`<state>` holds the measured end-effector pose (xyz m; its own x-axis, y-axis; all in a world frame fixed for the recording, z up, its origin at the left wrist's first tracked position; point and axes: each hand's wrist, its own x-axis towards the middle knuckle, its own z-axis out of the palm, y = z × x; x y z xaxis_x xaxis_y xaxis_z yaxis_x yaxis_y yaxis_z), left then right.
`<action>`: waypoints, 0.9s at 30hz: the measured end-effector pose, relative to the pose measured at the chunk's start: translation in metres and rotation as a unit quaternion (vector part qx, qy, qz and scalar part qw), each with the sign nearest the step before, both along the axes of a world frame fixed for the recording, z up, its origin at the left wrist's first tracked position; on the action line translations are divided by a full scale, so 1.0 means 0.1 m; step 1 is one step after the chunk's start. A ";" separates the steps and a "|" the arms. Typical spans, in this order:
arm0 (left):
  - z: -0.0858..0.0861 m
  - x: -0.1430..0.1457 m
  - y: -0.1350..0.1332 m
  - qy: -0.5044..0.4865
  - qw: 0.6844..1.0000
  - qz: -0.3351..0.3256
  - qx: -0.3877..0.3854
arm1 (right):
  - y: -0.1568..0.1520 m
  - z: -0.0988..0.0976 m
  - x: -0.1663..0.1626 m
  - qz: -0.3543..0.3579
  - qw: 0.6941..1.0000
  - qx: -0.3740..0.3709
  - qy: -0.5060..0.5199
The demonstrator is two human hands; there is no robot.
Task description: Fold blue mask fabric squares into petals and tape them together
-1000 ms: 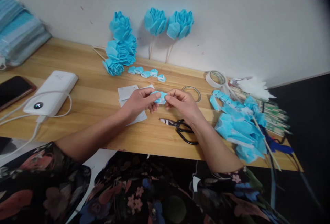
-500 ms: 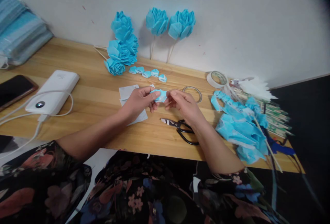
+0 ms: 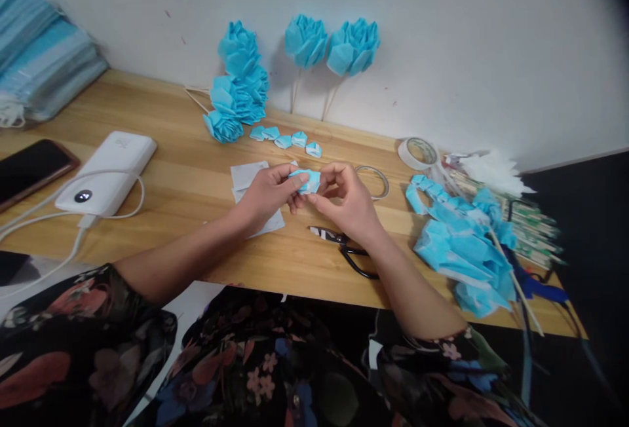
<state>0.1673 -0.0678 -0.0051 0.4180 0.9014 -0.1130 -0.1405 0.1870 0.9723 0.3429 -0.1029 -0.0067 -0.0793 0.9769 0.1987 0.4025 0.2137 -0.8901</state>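
A long, light-brown wooden table [image 3: 181, 181] supports the work. At its right end lies a crumpled heap of light-blue sheet material [image 3: 459, 250]; toward the back left sits a cluster of bright-blue folded flowers [image 3: 236, 93]. The left hand [image 3: 265, 196] grasps a small, light-blue folded piece [image 3: 309, 182] between thumb and fingers, above the table. The right hand [image 3: 350, 201] is positioned at the piece's right edge with curled fingers, thumb near the lower edge; whether these fingers grip it cannot be determined. Black-handled metal scissors [image 3: 340, 238] lie partly concealed by the right wrist. Thin white rectangular sheets [image 3: 248, 175] rest beneath and beside the left hand. Beyond both hands, five tiny blue-and-white folded pieces [image 3: 283, 142] form an uneven row.
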 end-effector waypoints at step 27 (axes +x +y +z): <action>-0.03 0.02 -0.01 -0.005 0.999 -0.030 -0.017 | 0.01 -0.04 -0.03 -0.028 0.998 0.051 0.008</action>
<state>0.1689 -0.0685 -0.0080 0.4725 0.8704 -0.1385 -0.1379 0.2281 0.9638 0.3400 -0.1024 -0.0106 -0.0208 0.9543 0.2981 0.4027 0.2809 -0.8712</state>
